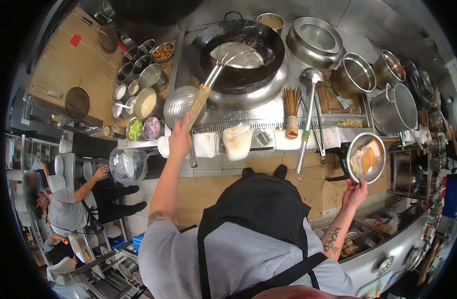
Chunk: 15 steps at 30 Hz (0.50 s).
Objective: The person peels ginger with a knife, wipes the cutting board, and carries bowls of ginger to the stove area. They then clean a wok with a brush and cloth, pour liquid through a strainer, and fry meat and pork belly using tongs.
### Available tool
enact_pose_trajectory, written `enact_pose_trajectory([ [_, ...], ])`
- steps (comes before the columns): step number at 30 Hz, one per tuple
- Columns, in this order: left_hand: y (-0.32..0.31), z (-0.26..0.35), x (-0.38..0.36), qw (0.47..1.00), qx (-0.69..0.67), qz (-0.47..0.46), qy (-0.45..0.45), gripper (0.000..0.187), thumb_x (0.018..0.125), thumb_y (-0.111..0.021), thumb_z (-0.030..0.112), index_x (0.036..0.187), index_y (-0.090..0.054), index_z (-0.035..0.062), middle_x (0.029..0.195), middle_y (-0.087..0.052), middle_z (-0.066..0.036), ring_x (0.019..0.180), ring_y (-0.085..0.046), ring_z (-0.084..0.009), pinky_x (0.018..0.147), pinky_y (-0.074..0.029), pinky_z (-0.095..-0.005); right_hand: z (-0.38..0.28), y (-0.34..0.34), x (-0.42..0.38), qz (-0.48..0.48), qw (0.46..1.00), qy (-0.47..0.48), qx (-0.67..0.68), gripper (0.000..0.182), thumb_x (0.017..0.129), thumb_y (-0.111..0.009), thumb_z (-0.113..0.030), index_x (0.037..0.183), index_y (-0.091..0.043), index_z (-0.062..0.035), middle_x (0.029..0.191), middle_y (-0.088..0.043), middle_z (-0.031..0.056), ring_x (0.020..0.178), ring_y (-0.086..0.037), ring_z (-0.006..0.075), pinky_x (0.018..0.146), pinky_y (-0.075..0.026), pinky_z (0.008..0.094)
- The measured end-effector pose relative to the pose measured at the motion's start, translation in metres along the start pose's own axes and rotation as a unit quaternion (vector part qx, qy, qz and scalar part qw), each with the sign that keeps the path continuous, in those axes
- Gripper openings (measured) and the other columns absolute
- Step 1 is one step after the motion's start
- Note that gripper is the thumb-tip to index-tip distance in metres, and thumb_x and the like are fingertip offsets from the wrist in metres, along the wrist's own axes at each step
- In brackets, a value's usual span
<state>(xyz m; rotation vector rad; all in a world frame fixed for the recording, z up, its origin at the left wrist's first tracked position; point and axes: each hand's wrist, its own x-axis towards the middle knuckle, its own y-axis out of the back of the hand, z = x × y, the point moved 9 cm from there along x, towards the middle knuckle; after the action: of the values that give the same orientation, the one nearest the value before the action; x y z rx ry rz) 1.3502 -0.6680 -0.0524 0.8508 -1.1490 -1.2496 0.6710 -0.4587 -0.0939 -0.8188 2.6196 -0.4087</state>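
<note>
Right hand (pixel 354 193) holds bowl (pixel 367 157); forearm tattoo unreadable.

Wire skimmer (pixel 241 56) is covering the wok's (pixel 237 50) dark contents. Metal bowl (pixel 366 157) is hiding right-hand fingertips. Coworker's face is showing blurred.
</note>
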Motion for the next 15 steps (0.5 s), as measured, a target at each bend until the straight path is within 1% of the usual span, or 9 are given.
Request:
enact_pose_trajectory([
  [3,0.004,0.003,-0.012,1.0,0.005,0.021,0.003,0.089,0.076,-0.059,-0.002,0.156,-0.027,0.0202,0.119,-0.052,-0.018,0.095,-0.061,-0.0404,0.075,-0.053,-0.0464,0.004,-0.032,0.009,-0.01,1.0,-0.028,-0.007,0.016,0.097,-0.051,-0.012,0.094,-0.059,0.0021,0.085,-0.067,0.0105,0.07,-0.067,0.021,0.061,-0.06,0.0325],
  [4,0.006,0.007,-0.012,1.0,0.006,0.028,0.006,0.091,0.075,-0.06,-0.002,0.156,-0.026,0.0197,0.118,-0.052,-0.017,0.095,-0.061,-0.0397,0.074,-0.053,-0.0452,0.009,-0.036,0.017,-0.009,0.999,-0.031,0.012,0.017,0.094,-0.053,-0.01,0.095,-0.061,0.0055,0.088,-0.066,0.0122,0.066,-0.065,0.0211,0.06,-0.06,0.0345],
  [7,0.004,0.014,0.002,0.999,0.003,0.025,0.034,0.09,0.075,-0.059,-0.003,0.156,-0.027,0.0204,0.119,-0.052,-0.017,0.096,-0.061,-0.0403,0.076,-0.053,-0.0458,0.014,-0.059,0.039,-0.07,0.997,-0.029,0.011,0.016,0.093,-0.054,-0.01,0.089,-0.06,0.004,0.078,-0.063,0.0091,0.061,-0.063,0.0191,0.059,-0.06,0.035],
  [8,0.003,0.017,0.008,0.999,0.01,0.031,0.03,0.088,0.076,-0.059,-0.003,0.155,-0.028,0.0193,0.119,-0.052,-0.018,0.097,-0.06,-0.0404,0.077,-0.052,-0.0464,0.005,-0.082,0.031,-0.05,0.998,-0.042,-0.008,0.016,0.092,-0.054,-0.008,0.08,-0.058,0.0015,0.068,-0.056,0.0046,0.056,-0.059,0.0168,0.059,-0.06,0.0354],
  [10,-0.002,0.019,0.021,0.998,0.025,0.044,0.021,0.084,0.078,-0.058,-0.003,0.154,-0.029,0.0171,0.12,-0.052,-0.019,0.1,-0.06,-0.0404,0.08,-0.052,-0.0477,0.018,-0.091,0.047,-0.118,0.991,-0.058,-0.002,0.015,0.093,-0.054,-0.009,0.083,-0.059,0.0002,0.069,-0.057,0.0039,0.058,-0.059,0.0158,0.059,-0.06,0.0354],
  [11,-0.005,0.017,0.024,0.999,0.023,0.033,0.029,0.084,0.079,-0.058,-0.003,0.154,-0.03,0.0175,0.12,-0.052,-0.019,0.102,-0.059,-0.0404,0.082,-0.052,-0.0473,0.026,-0.093,0.053,-0.15,0.986,-0.067,0.002,0.014,0.093,-0.054,-0.009,0.084,-0.06,-0.0005,0.07,-0.057,0.0035,0.058,-0.058,0.0153,0.06,-0.06,0.0355],
  [12,-0.007,0.014,0.027,0.999,0.022,0.022,0.036,0.084,0.079,-0.058,-0.004,0.154,-0.03,0.0179,0.121,-0.052,-0.019,0.103,-0.059,-0.0404,0.083,-0.051,-0.047,0.037,-0.093,0.061,-0.152,0.986,-0.075,-0.006,0.016,0.093,-0.054,-0.009,0.081,-0.06,-0.0012,0.068,-0.055,0.0022,0.055,-0.055,0.0145,0.058,-0.06,0.0356],
  [15,-0.01,-0.003,0.023,0.999,-0.01,0.005,0.033,0.084,0.079,-0.058,-0.006,0.155,-0.031,0.0195,0.123,-0.051,-0.019,0.107,-0.057,-0.0405,0.089,-0.05,-0.0455,0.051,-0.109,0.064,-0.166,0.98,-0.094,-0.048,0.016,0.093,-0.054,-0.01,0.082,-0.06,-0.0008,0.069,-0.057,0.0029,0.057,-0.057,0.0147,0.057,-0.06,0.035],
])
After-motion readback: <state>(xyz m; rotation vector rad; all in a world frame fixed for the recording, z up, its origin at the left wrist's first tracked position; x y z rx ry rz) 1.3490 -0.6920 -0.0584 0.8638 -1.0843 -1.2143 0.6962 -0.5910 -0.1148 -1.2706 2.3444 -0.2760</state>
